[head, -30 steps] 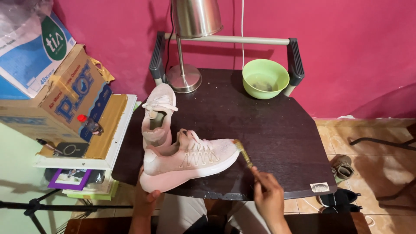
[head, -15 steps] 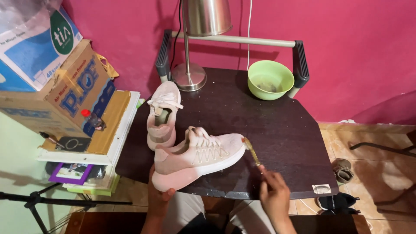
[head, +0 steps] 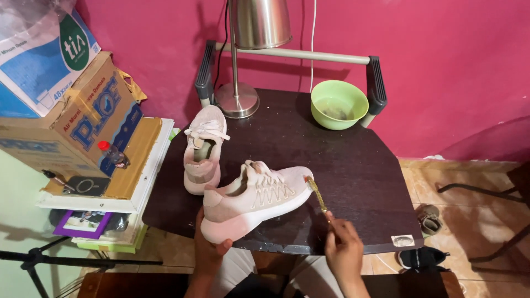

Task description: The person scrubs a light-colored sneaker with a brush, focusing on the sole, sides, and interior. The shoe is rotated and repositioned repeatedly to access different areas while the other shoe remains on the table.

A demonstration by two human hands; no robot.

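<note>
Lamp (head: pixel 259 22) top cut off

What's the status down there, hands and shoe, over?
Left hand grips pink shoe at heel. Right hand holds brush, bristles at toe. Second shoe close behind, nothing blocking.

Sneakers (head: pixel 254 201): pale pink, white soles. Bowl (head: pixel 339 104): light green. Table (head: pixel 353 165): dark brown. Wall (head: pixel 441 66): magenta. Lamp (head: pixel 259 22): brushed silver.

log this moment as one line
left hand: holds pink sneaker heel | right hand: holds brush at toe | second sneaker: on table
</note>
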